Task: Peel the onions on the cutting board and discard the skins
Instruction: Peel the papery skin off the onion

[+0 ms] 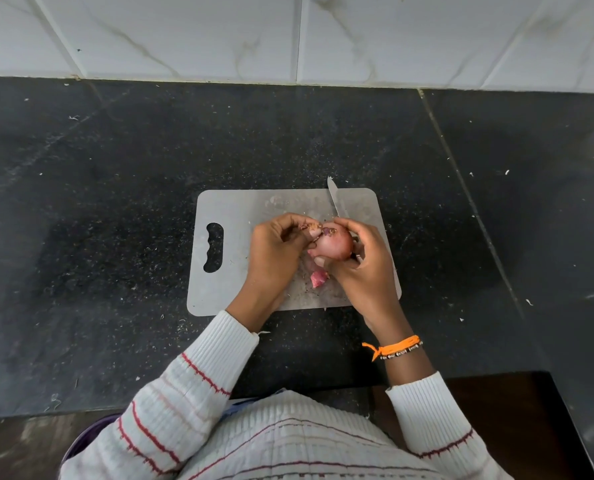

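A pink-red onion (pixel 335 244) is held just above the grey cutting board (pixel 233 271). My right hand (pixel 364 268) grips the onion from the right, fingers curled round it. My left hand (pixel 274 251) pinches a dry flap of onion skin (pixel 312 227) at the onion's top left end. A loose pink piece of skin (pixel 319 278) lies on the board below the onion. A knife (pixel 335 199) lies at the board's far right, its blade tip past the far edge and its handle hidden behind my right hand.
The board sits on a black speckled counter (pixel 98 237) strewn with small scraps. A white tiled wall (pixel 288 36) rises behind. The counter's near edge runs by my body, with a dark wooden surface (pixel 496 410) at lower right.
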Demonstrator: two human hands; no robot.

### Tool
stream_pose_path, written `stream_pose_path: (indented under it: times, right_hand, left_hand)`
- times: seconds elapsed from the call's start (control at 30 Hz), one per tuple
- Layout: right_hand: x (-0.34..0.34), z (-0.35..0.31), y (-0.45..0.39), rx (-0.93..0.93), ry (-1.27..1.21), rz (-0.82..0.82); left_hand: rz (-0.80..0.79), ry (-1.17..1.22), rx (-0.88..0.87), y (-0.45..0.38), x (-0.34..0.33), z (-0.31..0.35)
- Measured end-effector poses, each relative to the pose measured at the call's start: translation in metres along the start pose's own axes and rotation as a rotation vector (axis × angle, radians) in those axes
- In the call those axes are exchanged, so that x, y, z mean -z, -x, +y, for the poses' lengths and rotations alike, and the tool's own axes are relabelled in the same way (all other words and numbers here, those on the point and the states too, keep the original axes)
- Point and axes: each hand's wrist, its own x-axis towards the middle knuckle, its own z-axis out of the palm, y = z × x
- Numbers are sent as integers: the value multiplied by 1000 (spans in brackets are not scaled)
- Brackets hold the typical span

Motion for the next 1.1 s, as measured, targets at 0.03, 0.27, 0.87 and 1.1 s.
stream_pose_path:
  times: [0.03, 0.27, 0.87, 1.1]
  right_hand:
    - [0, 0, 0, -26, -7, 6]
    - [-6, -2, -1, -53, 26, 27]
    - [16, -2, 2, -184, -613, -214]
    - [24, 0, 1, -158, -612, -289]
  left_hand:
    - [-1, -19, -4, 0, -1, 0]
    - [-16, -89, -15, 4, 4, 6]
    - [-204, -53, 182, 8, 7, 17]
    - [-338, 301, 412, 7, 14, 17]
